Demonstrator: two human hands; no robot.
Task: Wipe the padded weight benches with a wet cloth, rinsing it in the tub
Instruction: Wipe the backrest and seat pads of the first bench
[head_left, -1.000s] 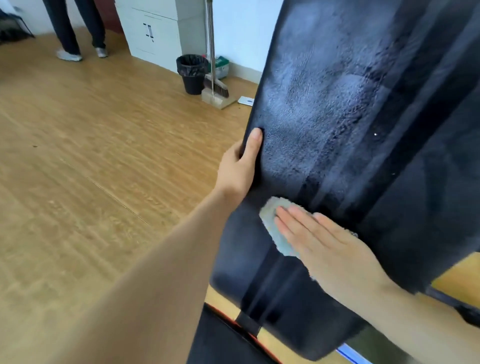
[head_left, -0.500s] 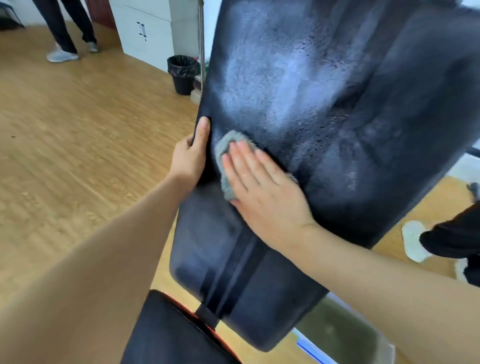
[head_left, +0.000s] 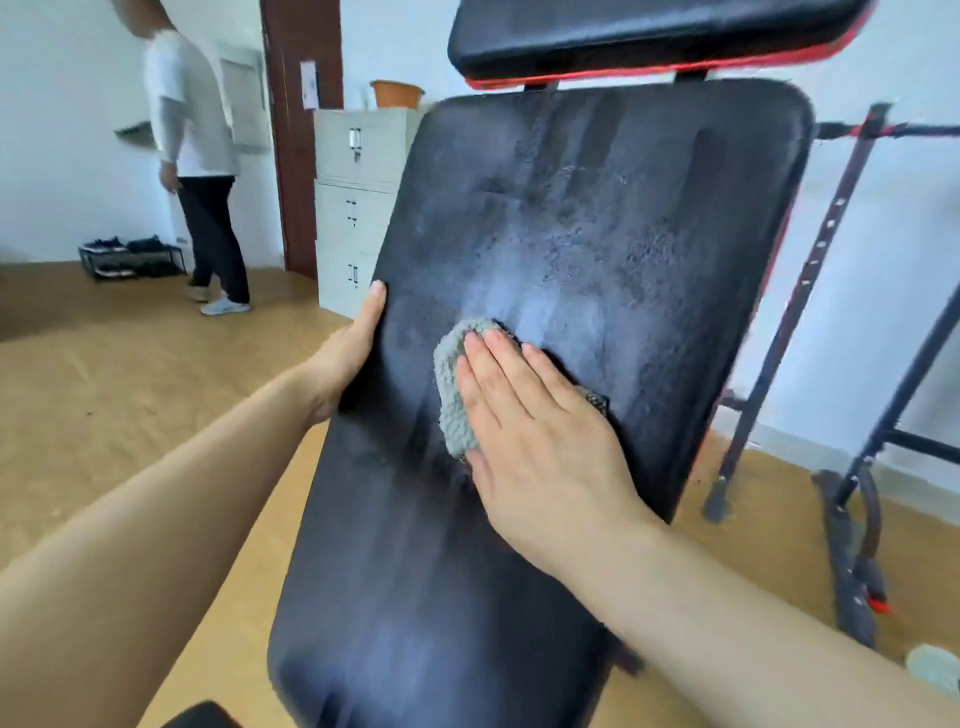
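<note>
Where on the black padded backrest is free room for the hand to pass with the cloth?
Free: the upper black padded backrest below the headrest pad, and the lower part. Crowded: the middle, where the right hand presses the grey fluffy cloth, and the left edge, gripped by the left hand.

Left hand (head_left: 349, 358) clamped on the left edge of the black backrest pad (head_left: 623, 234), thumb laid flat up the front face, the other fingers out of sight behind the edge, bare forearm reaching in from the lower left. Right hand (head_left: 535, 431) pressed palm-down and flat on the grey cloth (head_left: 453, 395), 4 fingers straight, close together and pointing up and to the left, fingertips near the cloth's upper end. Right forearm bare, running in from the lower right, wrist roughly in line with the hand.
</note>
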